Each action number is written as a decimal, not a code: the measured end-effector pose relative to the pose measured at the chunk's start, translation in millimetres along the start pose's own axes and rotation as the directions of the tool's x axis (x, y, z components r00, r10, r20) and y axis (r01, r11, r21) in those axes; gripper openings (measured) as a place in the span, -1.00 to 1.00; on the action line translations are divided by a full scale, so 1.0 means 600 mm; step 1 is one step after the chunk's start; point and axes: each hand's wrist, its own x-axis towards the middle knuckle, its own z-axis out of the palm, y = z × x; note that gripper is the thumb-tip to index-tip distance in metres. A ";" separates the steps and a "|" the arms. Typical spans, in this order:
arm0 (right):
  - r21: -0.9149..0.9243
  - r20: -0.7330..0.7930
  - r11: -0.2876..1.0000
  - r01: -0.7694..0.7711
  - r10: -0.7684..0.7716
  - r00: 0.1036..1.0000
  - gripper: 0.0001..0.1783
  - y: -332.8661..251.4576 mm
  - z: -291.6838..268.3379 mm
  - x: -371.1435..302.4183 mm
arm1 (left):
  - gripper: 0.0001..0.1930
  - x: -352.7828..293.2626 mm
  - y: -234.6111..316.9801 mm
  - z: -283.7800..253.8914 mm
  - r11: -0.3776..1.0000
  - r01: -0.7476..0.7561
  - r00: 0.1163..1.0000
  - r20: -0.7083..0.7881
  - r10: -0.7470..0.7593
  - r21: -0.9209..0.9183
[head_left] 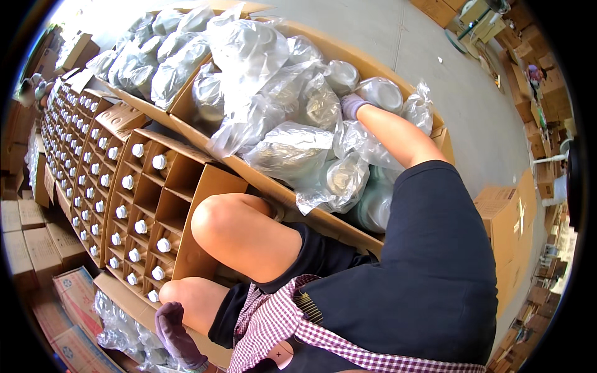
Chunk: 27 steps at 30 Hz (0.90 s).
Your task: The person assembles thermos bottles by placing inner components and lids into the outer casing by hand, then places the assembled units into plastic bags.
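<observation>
My right hand (352,107), in a purple glove, reaches into a large open carton (292,198) full of glass vessels in clear plastic bags. Its fingers look curled down between a round glass jar (380,93) and a bagged vessel (320,102); what they grip is hidden. At the lower left my left hand (177,332), also gloved in purple, is raised with its fingers stretched up and holds nothing. It is beside my knee, near a carton with bagged glassware (127,329). White-capped bottles (159,161) stand in a divided carton (217,181) left of my legs.
Two compartments (176,208) of the divided carton hold no bottle. More cartons of capped bottles (74,149) run off to the left. Another carton of bagged glassware (158,56) stands at the far left. A closed carton (507,211) is on the right, on the grey floor (398,37).
</observation>
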 end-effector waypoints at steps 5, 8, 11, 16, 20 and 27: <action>-0.209 0.136 0.976 0.058 -0.030 0.990 -0.50 -0.023 -0.212 -0.171 | -0.55 -0.036 -0.034 -0.044 0.998 -0.005 0.978 -0.211 -0.009 -0.067; -0.107 -0.078 0.991 -0.079 0.071 0.994 -0.42 0.012 -0.370 -0.309 | -0.54 -0.040 -0.031 -0.040 0.992 -0.059 0.981 -0.190 0.038 -0.110; 0.113 -0.453 0.982 0.154 -0.087 0.887 -0.37 0.072 -0.476 -0.479 | -0.53 -0.025 -0.061 -0.057 0.986 -0.075 0.997 -0.024 0.073 -0.148; 0.518 -0.662 0.544 0.660 -0.234 0.712 -0.29 -0.042 -0.582 -0.651 | -0.65 -0.039 -0.024 0.059 0.976 -0.183 0.976 0.101 0.195 -0.117; 0.707 -0.707 -0.078 0.703 -0.078 0.703 -0.21 -0.243 -0.538 -0.672 | -0.62 -0.039 0.005 0.160 0.959 -0.162 0.899 0.366 0.240 -0.231; 0.861 -0.356 0.084 0.502 -0.604 0.713 0.06 -0.516 -0.443 -0.498 | -0.20 0.004 -0.124 0.007 0.579 0.010 0.932 0.217 0.289 -0.815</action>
